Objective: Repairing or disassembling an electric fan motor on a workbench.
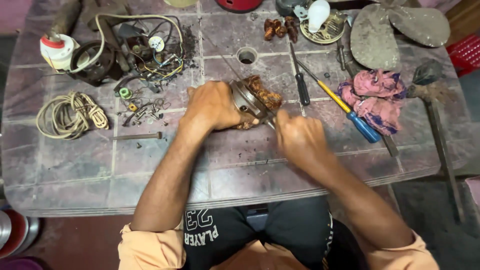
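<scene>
Stator [252, 97]: round steel, coppery windings.

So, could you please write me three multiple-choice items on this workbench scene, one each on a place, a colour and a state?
1. Where does the coiled cord lie?
A. At the table's left side
B. On the fan blade
C. Under the cloth

2. What colour is the handle of the screwdriver with the yellow shank?
A. Red
B. Blue
C. Green

3. What is the left hand doing?
A. Resting flat on the table
B. Lifting the bulb
C. Gripping the motor stator

Answers: 1 A, the cord sits near the left edge of the table; 2 B, the handle beside the pink cloth is blue; 3 C, its fingers wrap the stator while the right hand works at it.
</scene>
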